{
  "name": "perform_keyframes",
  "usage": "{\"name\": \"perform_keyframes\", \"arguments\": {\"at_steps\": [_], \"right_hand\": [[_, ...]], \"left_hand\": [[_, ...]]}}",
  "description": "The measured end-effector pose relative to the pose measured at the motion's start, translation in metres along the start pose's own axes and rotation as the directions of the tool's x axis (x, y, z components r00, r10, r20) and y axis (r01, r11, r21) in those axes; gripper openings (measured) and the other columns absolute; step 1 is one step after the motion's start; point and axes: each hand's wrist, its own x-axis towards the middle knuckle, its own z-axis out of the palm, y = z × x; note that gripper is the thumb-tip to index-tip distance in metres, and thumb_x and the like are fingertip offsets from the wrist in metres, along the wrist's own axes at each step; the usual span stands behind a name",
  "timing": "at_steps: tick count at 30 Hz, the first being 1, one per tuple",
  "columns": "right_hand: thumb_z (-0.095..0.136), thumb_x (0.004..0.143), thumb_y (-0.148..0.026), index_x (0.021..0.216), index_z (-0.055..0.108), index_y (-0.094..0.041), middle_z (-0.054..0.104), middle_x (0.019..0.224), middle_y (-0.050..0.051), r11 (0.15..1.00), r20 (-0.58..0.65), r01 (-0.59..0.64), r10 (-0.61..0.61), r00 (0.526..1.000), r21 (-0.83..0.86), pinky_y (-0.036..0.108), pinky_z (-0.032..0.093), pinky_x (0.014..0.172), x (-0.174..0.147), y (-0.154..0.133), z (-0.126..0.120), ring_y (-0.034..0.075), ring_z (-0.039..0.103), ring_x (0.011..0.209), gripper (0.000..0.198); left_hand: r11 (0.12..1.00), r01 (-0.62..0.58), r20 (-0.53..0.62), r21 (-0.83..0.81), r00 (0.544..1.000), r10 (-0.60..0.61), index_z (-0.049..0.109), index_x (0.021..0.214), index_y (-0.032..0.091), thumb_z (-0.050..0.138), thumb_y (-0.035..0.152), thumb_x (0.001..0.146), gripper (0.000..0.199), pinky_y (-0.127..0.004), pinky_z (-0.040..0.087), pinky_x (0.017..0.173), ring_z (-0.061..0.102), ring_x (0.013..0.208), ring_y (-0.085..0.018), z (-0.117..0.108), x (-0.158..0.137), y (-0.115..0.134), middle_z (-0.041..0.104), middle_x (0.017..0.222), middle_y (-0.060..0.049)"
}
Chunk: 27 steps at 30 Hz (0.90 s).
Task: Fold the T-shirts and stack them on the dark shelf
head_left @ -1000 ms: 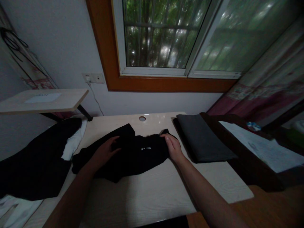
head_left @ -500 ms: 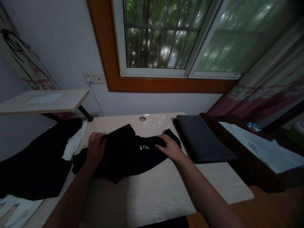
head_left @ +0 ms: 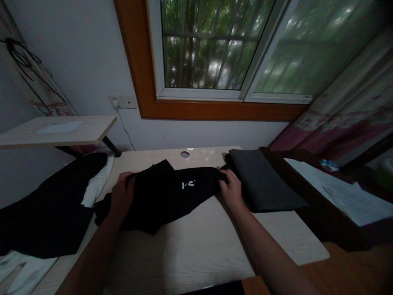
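Observation:
A black garment [head_left: 172, 192] with a small white print lies on the pale wooden desk [head_left: 196, 258], its upper edge drawn between my two hands. At its left side, my left hand [head_left: 123, 191] is closed on the fabric, fingertips partly hidden in the dark cloth. My right hand [head_left: 231, 187] pinches the garment's right end, close to a folded dark grey item [head_left: 267, 180]. Part of the cloth sticks out to the left beyond my left wrist.
Black and white clothes [head_left: 46, 213] are heaped at the left under a small raised shelf [head_left: 92, 129]. A printed sheet [head_left: 331, 188] lies on a dark brown surface at right. Behind the desk are a cable hole [head_left: 184, 154], a wall socket [head_left: 122, 102] and a window.
My right hand has moved right and closed on the garment's end. The cloth between my hands is pulled straighter, and the white print has shifted slightly up. My left hand has barely moved.

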Motion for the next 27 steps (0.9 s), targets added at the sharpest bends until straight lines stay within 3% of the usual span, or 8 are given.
{"name": "perform_keyframes", "arguments": {"at_steps": [3,7,12,16,19,22,27], "right_hand": [[0.052,0.087,-0.025,0.09,0.061,-0.022,0.061,0.083,0.002,0.994,-0.027,-0.085,0.087,0.996,0.07,0.033,0.045,0.074,-0.001,0.0,0.0,0.022,0.057,0.08,0.01],[0.05,0.089,-0.031,0.085,0.058,-0.021,0.058,0.076,-0.001,0.958,-0.026,-0.218,0.226,0.974,0.189,0.029,0.041,0.067,-0.001,-0.005,0.002,0.019,0.052,0.072,0.014],[0.054,0.086,-0.035,0.089,0.059,-0.022,0.061,0.078,-0.001,0.862,0.015,-0.332,0.354,0.935,0.384,0.028,0.045,0.065,-0.002,-0.01,0.007,0.019,0.055,0.073,0.014],[0.056,0.085,-0.039,0.098,0.06,-0.023,0.067,0.084,0.0,0.693,0.103,-0.442,0.473,0.875,0.57,0.028,0.051,0.065,-0.004,-0.007,0.013,0.019,0.063,0.074,0.02],[0.061,0.083,-0.043,0.108,0.061,-0.023,0.073,0.091,0.003,0.535,0.171,-0.514,0.563,0.809,0.671,0.033,0.056,0.066,-0.006,-0.006,0.014,0.022,0.069,0.078,0.032],[0.065,0.081,-0.048,0.11,0.063,-0.022,0.076,0.087,0.005,0.411,0.242,-0.574,0.622,0.744,0.708,0.04,0.059,0.064,-0.006,-0.006,0.013,0.027,0.072,0.075,0.038],[0.061,0.084,-0.053,0.101,0.069,-0.024,0.078,0.092,0.008,0.323,0.336,-0.613,0.612,0.716,0.721,0.05,0.061,0.077,-0.004,-0.006,0.008,0.032,0.075,0.087,0.035]], "left_hand": [[0.997,-0.077,0.187,0.0,0.98,0.075,0.061,0.112,0.023,0.049,0.049,0.093,0.033,-0.042,0.052,0.095,0.067,0.102,-0.027,0.003,0.001,0.001,0.071,0.11,-0.006],[0.986,-0.155,0.433,0.06,0.894,0.114,0.063,0.123,0.025,0.057,0.059,0.089,0.049,-0.048,0.047,0.104,0.065,0.113,-0.03,0.016,-0.004,0.001,0.069,0.124,-0.008],[0.944,-0.324,0.518,0.062,0.819,0.246,0.068,0.111,0.021,0.069,0.057,0.081,0.047,-0.054,0.044,0.107,0.059,0.118,-0.033,0.029,-0.012,0.002,0.068,0.122,-0.011],[0.911,-0.403,0.544,-0.083,0.748,0.38,0.067,0.111,0.022,0.065,0.041,0.087,0.031,-0.053,0.043,0.11,0.054,0.126,-0.031,0.03,-0.015,0.009,0.066,0.128,-0.01],[0.925,-0.343,0.585,-0.161,0.722,0.37,0.064,0.122,0.023,0.06,0.031,0.089,0.035,-0.051,0.043,0.111,0.057,0.126,-0.03,0.03,-0.02,0.015,0.065,0.132,-0.011],[0.956,-0.226,0.635,-0.188,0.714,0.294,0.065,0.122,0.024,0.058,0.033,0.089,0.036,-0.05,0.047,0.107,0.064,0.118,-0.03,0.032,-0.029,0.019,0.068,0.127,-0.011],[0.972,0.022,0.612,-0.235,0.78,0.131,0.067,0.123,0.026,0.063,0.05,0.084,0.046,-0.051,0.051,0.101,0.066,0.116,-0.034,0.037,-0.042,0.017,0.073,0.12,-0.01]]}}
